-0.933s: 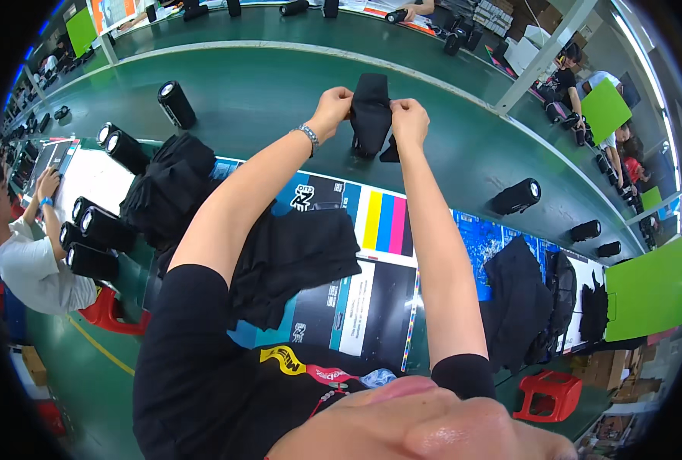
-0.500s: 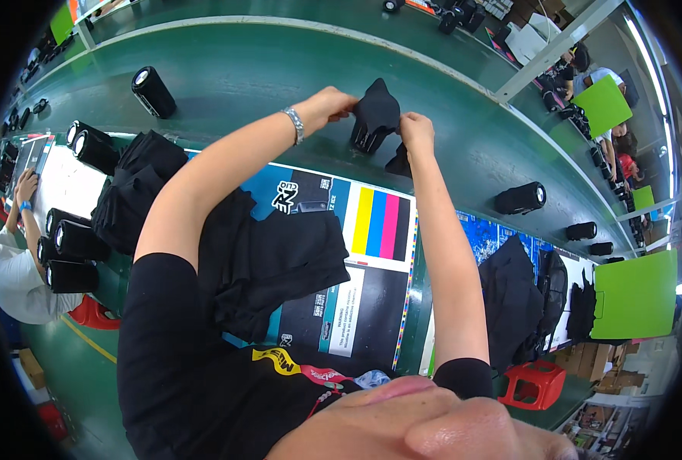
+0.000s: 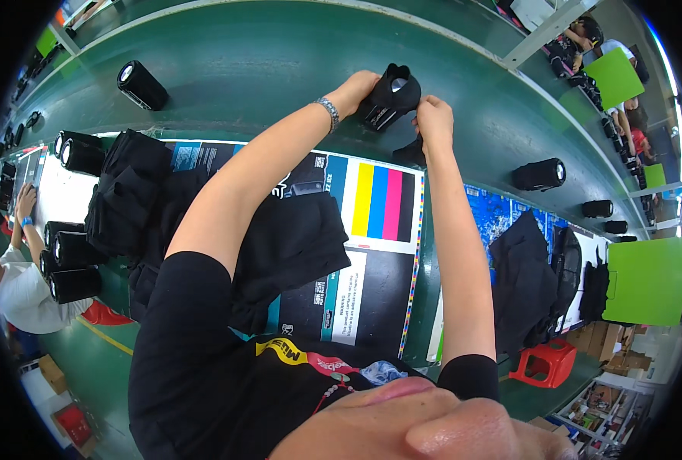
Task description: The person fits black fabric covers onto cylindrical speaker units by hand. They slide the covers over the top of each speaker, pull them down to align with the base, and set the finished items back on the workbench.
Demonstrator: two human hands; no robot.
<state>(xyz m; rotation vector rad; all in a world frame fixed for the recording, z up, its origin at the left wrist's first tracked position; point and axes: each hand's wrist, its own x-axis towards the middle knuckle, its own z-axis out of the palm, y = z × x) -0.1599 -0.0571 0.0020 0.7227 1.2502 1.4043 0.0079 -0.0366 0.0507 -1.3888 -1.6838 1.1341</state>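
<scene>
Ahead of me on the green bench stands a black cylindrical speaker (image 3: 380,117), with a round silver end showing at the top. A black cloth pouch (image 3: 407,96) sits around its upper part, its rim gathered into peaks. My left hand (image 3: 356,90), below a metal watch, is closed on the pouch's left side, its fingertips partly hidden. On the other side my right hand (image 3: 435,119) pinches the pouch's right edge. Another small piece of black cloth (image 3: 410,152) lies just below my right hand.
Black cloth pouches are heaped on the printed sheets (image 3: 387,207) at left and right. Several speakers stand at the left; another speaker (image 3: 142,85) is at the far left and one (image 3: 540,175) at the right. A co-worker's hand (image 3: 25,201), a green panel (image 3: 646,281) and a red stool (image 3: 544,363) flank me.
The pouch's pointed top has opened out and lowered, and the speaker's silver end now shows. Both hands remain at the pouch's sides. The whole view has shifted slightly.
</scene>
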